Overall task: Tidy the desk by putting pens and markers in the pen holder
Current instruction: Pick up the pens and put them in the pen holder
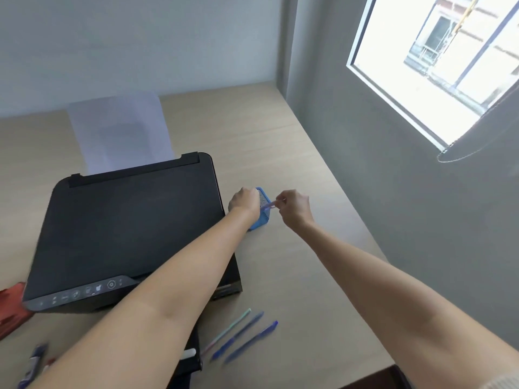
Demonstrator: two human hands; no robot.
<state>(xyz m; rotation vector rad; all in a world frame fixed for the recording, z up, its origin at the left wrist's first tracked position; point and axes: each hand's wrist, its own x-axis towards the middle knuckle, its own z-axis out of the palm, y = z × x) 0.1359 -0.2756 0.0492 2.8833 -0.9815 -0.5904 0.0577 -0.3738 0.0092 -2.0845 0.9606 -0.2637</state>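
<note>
Far to the left, at the desk's (pixel 295 153) edge, lies something red (pixel 11 307), and near it a blurry pen or marker (pixel 35 360). Next comes a big black printer (pixel 126 228) with paper (pixel 120 130) sticking up behind it. The left hand (pixel 244 202) reaches over the printer's corner and holds the side of the blue mesh pen holder (pixel 259 214), which stands on the desk just beside the printer. The right hand (pixel 293 209) pinches a purple pen (pixel 269 205) in its fingertips and tips it into the holder's open top. I think this pen is almost in. Near the front of the desk, three more pens (pixel 241 336) lie side by side, waiting. So the job looks only begun, with at least four things left to pick up.
</note>
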